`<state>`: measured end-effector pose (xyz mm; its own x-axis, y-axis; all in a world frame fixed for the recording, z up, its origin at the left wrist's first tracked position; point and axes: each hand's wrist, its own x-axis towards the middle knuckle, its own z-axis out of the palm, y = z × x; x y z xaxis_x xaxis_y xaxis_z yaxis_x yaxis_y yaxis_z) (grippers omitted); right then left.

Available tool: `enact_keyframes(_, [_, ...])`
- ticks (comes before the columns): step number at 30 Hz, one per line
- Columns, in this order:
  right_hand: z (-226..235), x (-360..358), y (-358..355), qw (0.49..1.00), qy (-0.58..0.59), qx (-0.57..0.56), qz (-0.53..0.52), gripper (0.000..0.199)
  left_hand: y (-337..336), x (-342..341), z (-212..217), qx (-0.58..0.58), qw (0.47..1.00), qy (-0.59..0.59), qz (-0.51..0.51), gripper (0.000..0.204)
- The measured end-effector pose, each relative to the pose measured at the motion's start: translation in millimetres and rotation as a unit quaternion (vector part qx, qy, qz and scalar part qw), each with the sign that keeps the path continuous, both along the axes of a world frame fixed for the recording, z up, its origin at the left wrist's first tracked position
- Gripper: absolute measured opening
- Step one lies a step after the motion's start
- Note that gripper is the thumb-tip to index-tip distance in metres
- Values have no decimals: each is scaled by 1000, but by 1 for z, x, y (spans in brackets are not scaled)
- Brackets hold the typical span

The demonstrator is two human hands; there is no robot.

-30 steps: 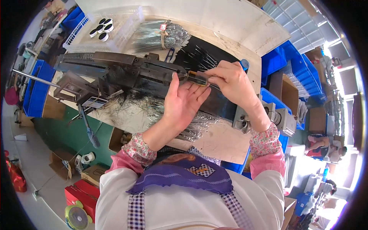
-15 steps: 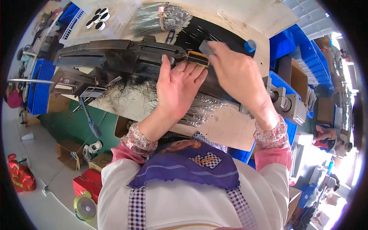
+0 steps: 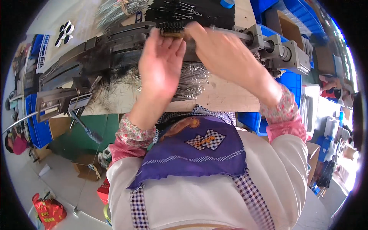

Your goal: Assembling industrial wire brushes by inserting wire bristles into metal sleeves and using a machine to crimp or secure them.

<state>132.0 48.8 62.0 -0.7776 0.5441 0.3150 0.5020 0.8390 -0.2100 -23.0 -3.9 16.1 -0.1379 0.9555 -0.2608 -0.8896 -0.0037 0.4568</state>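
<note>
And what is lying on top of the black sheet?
Thin metal wires with looped ends lie on the black sheet, and a blue round object sits near its right edge. Whatever the right hand covers cannot be seen.

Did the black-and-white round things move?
No. The round things are still bunched near the left end of the white basket; only the camera's view shifted.
</note>
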Motion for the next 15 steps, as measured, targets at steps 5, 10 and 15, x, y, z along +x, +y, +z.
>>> enact_keyframes(5, [-73,74,-53,988,-45,-144,-11,27,-3,43,-24,-36,999,-5,-23,28])
enact_keyframes(10, [-113,75,-48,994,-22,-96,39,18,-56,28,-5,70,987,4,-142,46])
enact_keyframes(15, [-116,93,-40,988,9,-131,76,22,-149,-93,-34,-61,319,936,138,69])
